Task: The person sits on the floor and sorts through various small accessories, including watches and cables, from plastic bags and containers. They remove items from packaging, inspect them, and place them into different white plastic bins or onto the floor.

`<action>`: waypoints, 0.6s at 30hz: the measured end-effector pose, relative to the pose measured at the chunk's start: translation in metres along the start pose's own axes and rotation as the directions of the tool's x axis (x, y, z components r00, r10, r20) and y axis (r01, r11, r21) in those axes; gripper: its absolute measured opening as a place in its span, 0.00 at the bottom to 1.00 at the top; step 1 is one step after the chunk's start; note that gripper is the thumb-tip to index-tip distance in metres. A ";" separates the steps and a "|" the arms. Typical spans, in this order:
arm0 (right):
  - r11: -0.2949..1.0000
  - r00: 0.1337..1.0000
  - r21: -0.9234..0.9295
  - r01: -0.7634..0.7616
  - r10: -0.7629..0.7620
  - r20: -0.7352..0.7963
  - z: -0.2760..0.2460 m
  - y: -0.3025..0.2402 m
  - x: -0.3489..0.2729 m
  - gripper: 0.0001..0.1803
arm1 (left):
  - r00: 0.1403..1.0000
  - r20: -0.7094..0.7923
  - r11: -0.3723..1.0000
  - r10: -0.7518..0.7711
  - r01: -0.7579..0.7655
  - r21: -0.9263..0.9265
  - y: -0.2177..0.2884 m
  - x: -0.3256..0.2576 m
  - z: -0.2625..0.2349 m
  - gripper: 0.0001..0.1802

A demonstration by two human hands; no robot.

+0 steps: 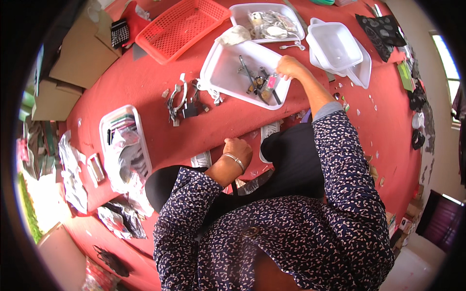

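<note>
My right hand (291, 68) is over the right rim of a white plastic tray (221, 65). Its fingers are pinched together at the top of a small clear packet (271, 83) with a pink patch. Beneath and beside the packet, a dark pen-like stick (246, 72) and several small black and brass-coloured pieces lie on the tray's bottom. My left hand (238, 154), with a silver bangle at the wrist, hangs closed above my lap, near the front edge of the red surface. Its curled fingers hide whatever they may hold.
Behind the tray stand a red perforated basket (165, 29) and another white tray (238, 10) of cables. Stacked white tubs (335, 46) are at the right. Loose cables with a black adapter (190, 109) lie left of the tray; a filled white bin (106, 127) stands farther left.
</note>
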State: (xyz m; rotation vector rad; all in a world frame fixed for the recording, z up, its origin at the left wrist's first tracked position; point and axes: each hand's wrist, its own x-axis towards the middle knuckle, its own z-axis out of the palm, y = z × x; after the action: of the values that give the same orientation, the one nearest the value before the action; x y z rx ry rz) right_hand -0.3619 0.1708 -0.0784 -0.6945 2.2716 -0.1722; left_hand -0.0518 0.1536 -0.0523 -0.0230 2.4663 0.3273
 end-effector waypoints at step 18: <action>0.940 0.959 -0.339 0.029 -0.121 -0.256 0.078 -0.059 0.026 0.11 | 0.965 -0.257 0.996 0.054 -0.034 0.082 -0.012 -0.001 0.022 0.07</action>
State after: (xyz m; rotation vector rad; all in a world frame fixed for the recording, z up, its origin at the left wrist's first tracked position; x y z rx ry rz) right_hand -0.2977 0.1135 -0.1313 -0.9867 2.5720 0.0894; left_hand -0.0363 0.1476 -0.0714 0.0233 2.7412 0.2615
